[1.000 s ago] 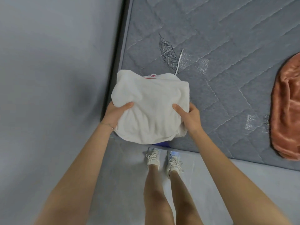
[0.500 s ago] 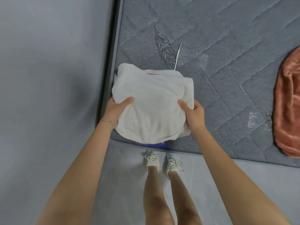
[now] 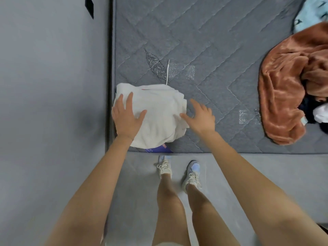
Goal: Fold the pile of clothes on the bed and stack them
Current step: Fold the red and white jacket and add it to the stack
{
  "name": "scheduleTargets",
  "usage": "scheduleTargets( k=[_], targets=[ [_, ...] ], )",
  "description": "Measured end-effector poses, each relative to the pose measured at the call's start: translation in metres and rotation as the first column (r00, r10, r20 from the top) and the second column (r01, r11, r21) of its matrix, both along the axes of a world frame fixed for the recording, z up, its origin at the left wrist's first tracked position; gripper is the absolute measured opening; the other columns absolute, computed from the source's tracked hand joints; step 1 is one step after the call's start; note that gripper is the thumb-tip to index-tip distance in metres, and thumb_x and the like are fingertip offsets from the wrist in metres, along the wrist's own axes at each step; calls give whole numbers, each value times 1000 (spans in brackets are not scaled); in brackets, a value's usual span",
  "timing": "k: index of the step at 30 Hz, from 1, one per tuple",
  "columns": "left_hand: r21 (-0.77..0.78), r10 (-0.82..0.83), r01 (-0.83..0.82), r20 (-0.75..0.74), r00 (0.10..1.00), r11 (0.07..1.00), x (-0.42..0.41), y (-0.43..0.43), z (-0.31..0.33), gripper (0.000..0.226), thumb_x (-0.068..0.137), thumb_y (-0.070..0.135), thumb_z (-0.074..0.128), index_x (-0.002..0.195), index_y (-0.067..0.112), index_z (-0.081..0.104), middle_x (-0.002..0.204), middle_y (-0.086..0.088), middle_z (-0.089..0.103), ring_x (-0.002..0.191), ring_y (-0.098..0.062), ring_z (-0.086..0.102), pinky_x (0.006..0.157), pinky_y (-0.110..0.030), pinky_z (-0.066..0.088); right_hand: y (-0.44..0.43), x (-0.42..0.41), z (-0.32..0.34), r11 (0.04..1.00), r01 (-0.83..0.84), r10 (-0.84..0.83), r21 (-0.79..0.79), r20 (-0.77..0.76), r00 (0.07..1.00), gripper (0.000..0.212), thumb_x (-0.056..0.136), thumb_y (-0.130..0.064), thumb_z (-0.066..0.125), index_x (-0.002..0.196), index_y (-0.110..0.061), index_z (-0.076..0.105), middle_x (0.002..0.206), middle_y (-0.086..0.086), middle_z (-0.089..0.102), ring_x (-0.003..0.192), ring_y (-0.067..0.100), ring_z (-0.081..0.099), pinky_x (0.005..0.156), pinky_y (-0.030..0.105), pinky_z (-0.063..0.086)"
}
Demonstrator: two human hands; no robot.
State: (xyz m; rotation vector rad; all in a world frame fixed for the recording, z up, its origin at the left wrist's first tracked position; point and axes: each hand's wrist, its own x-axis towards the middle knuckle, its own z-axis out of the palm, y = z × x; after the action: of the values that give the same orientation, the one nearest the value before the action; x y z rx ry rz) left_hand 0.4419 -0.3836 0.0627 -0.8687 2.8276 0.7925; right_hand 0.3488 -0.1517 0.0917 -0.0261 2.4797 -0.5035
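A: How are the hands closed?

B: Nothing is gripped. The left hand (image 3: 127,118) is laid flat on the folded white garment (image 3: 159,121), with its fingers straight and spread and its palm pressed on the left part. The right hand (image 3: 199,118) is held loose, fingers spread, at the garment's right edge. Its thumb is seen over the layered folds there, but whether contact is made cannot be told.

A: Where is the garment placed?

B: It is set on the grey quilted mattress (image 3: 221,41), in the near left corner, close to both edges. A purple item (image 3: 158,149) is seen under its near edge, mostly covered. A thin white cord (image 3: 167,71) is stretched out from its far edge, beside a stitched leaf pattern (image 3: 154,66).

A: What else is found on the bed?

B: Well apart, to the right, a rust-brown plush garment (image 3: 287,89) is heaped unfolded. A pale blue cloth (image 3: 314,11) is seen beyond it at the top corner. Some black fabric (image 3: 307,105) and some white fabric (image 3: 321,113) are bunched against its right side.

A: And around the bed?

B: A plain grey surface (image 3: 53,86) is seen to the left of the mattress, across a dark gap. The grey floor (image 3: 134,174) is seen below the near edge, and two laced sneakers are planted on it. The left sneaker (image 3: 164,166) is placed just beside the bed and the right sneaker (image 3: 193,172) slightly further back.
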Motion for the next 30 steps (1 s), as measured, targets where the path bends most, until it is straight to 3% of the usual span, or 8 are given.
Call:
scheduleTargets(
  k=[3, 10, 23, 30],
  targets=[
    [-38, -163, 165, 55, 985, 986, -10, 33, 44, 69, 89, 54, 52, 147, 19, 40, 156, -15, 30, 145, -36, 24, 117, -53, 10, 26, 3, 45, 991, -100, 104, 90, -48, 993, 76, 89, -55, 59, 152, -29, 27, 149, 6, 39, 138, 30, 29, 108, 45, 26],
    [-106, -374, 391, 151, 915, 914, -40, 129, 116, 64, 96, 52, 48, 152, 26, 30, 162, -6, 16, 149, -31, 9, 118, -52, 1, 109, -12, 124, 985, -100, 122, 140, -158, 980, 80, 90, -56, 56, 155, -27, 21, 156, 7, 28, 145, 32, 18, 114, 48, 22],
    [-162, -457, 472, 120, 881, 867, -96, 358, 184, 70, 95, 57, 46, 154, 28, 23, 164, -7, 10, 150, -30, 3, 119, -54, -1, 324, -29, 195, 975, -127, 171, 185, -248, 954, 81, 91, -57, 53, 156, -28, 14, 160, 7, 19, 147, 30, 12, 116, 48, 18],
    [-184, -545, 555, 108, 832, 811, -130, 433, 202, 71, 95, 58, 44, 154, 28, 22, 164, -7, 9, 151, -30, 1, 119, -55, -3, 403, -48, 210, 973, -67, 124, 222, -257, 958, 79, 93, -55, 51, 156, -29, 12, 161, 8, 17, 149, 33, 7, 119, 51, 11]
  ],
)
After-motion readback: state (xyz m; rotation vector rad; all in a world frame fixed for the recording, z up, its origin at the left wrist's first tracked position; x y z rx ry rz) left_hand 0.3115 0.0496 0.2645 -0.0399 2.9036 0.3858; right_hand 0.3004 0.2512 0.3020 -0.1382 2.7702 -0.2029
